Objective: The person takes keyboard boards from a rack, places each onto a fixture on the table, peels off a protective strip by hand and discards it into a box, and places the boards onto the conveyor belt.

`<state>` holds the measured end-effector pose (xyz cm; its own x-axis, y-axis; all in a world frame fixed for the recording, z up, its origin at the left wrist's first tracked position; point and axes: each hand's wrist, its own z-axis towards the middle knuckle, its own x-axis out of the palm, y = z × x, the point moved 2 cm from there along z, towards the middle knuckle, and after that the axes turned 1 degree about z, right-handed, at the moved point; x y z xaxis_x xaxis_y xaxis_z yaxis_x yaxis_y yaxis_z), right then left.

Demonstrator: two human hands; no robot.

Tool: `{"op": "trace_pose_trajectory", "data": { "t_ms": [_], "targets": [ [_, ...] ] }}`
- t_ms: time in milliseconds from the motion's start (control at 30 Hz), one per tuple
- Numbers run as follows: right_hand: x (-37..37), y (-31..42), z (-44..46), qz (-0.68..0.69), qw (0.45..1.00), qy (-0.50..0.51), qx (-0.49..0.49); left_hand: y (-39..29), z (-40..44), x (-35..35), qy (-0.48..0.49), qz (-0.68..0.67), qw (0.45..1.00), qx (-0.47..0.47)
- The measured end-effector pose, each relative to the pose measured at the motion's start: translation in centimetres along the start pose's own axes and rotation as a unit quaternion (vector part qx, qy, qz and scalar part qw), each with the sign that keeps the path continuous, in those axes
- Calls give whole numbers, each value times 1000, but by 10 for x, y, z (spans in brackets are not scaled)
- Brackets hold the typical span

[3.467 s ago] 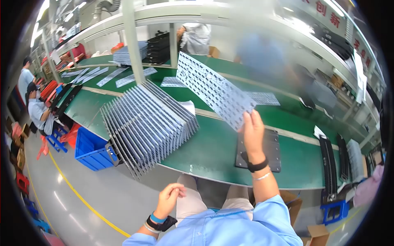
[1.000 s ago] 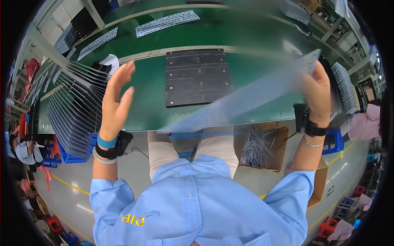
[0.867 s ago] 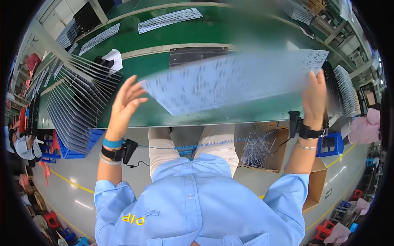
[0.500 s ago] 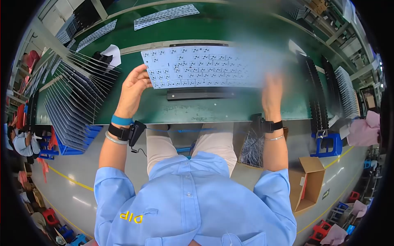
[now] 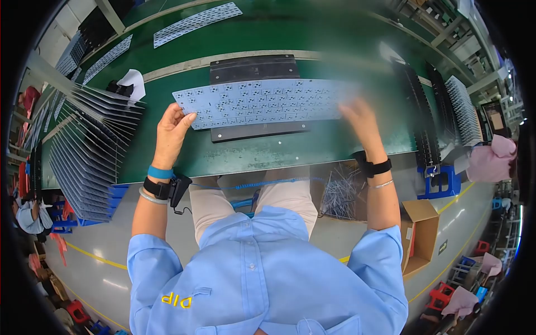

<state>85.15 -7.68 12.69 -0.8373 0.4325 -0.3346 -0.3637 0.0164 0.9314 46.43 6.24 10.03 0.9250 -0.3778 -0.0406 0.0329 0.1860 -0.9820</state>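
Observation:
A long, pale keyboard circuit board point(image 5: 262, 106) with rows of small dark marks is stretched between my two hands. My left hand point(image 5: 174, 133) is closed on its left end, thumb on the upper face and fingers behind. At the board's right end, my right hand point(image 5: 363, 124) pinches the lower corner, though a blurred patch in the picture hides part of that end. Beneath the board is a black fixture block point(image 5: 254, 68), showing behind and in front of it. Whether the board touches the block, I cannot tell.
A rack of upright boards point(image 5: 84, 162) stands left of the green bench point(image 5: 251, 156). Another board point(image 5: 196, 23) lies on the far surface. Black slotted rails point(image 5: 419, 111) and a rack of boards point(image 5: 464, 111) stand on the right. An open cardboard box point(image 5: 421, 237) is on the floor.
The view has shifted. The board now sits nearer me relative to the black block, baring more of its far part. My right hand's fingers have come inward onto the board's lower right corner.

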Motion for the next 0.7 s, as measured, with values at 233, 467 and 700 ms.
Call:
{"op": "trace_pose_trajectory", "data": {
  "t_ms": [233,467,700],
  "targets": [
    [-4,-5,10,-11,999,39,16,1,2,-1,-5,31,999,10],
    [-8,-1,8,-48,997,40,-50,6,-5,4,9,50,999,4],
    [-6,-4,16,-81,994,46,-49,19,18,-9,-8,153,988,21]
  ]
}}
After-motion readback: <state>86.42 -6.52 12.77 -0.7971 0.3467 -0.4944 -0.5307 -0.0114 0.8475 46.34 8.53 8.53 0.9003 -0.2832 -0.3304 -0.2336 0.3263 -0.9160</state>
